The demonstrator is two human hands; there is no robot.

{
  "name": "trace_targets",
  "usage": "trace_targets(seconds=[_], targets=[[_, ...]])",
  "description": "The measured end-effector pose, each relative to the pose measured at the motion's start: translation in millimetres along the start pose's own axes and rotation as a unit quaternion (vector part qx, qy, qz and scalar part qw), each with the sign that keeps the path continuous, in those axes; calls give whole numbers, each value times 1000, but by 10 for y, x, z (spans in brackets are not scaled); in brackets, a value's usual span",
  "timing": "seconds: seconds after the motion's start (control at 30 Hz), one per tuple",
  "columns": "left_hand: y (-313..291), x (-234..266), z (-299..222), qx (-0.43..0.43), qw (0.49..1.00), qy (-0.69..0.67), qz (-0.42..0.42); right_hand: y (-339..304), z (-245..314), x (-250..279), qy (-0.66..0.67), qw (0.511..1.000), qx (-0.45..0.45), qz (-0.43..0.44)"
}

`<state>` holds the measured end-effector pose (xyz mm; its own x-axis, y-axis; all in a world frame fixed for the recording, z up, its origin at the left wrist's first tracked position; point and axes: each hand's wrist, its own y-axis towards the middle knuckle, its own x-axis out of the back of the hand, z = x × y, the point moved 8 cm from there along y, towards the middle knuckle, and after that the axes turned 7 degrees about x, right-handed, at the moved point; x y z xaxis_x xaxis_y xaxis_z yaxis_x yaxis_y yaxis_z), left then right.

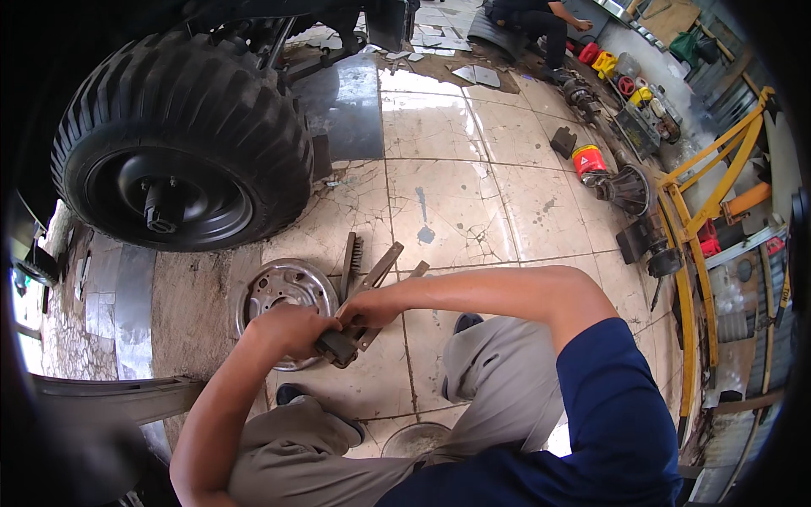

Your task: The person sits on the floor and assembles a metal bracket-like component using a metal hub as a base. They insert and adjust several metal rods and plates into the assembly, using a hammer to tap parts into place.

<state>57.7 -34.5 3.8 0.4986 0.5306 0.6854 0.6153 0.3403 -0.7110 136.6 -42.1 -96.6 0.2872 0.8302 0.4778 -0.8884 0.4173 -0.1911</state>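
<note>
I squat on a cracked, stained tile floor [473, 194] in a cluttered workshop. One big tyre [182, 139] stands ahead of me, one metal drum [283, 291] lies flat by my knees, one wire brush [352, 253] beside it. My left hand [291, 329] and right hand [367, 308] both close around one brake shoe [346, 342] above the drum's edge.

A red and yellow tub [588, 158] with a triangle label stands on the floor, upper right.
</note>
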Motion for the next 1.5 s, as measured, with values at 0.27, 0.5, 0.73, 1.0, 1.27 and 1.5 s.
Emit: trace_targets(seconds=[0.27, 0.5, 0.73, 1.0, 1.27, 1.5], targets=[[81, -119, -66, 6, 999, -6, 47, 18, -45, -102, 1, 999, -14, 42], [-18, -58, 3, 70, 995, -36, 61, 22, 134, -31, -15, 1000, 5, 21], [163, -33, -54, 67, 996, 64, 1, 47, -637, -336, 276, 960, -27, -34], [33, -88, 17, 98, 992, 31, 72, 61, 107, -96, -130, 989, -59, 30], [97, -59, -21, 85, 993, 30, 80, -72, -32, -60, -96, 991, -85, 39], [66, -50, -24, 83, 992, 30, 86, -17, 76, -24, -73, 988, -135, 32]])
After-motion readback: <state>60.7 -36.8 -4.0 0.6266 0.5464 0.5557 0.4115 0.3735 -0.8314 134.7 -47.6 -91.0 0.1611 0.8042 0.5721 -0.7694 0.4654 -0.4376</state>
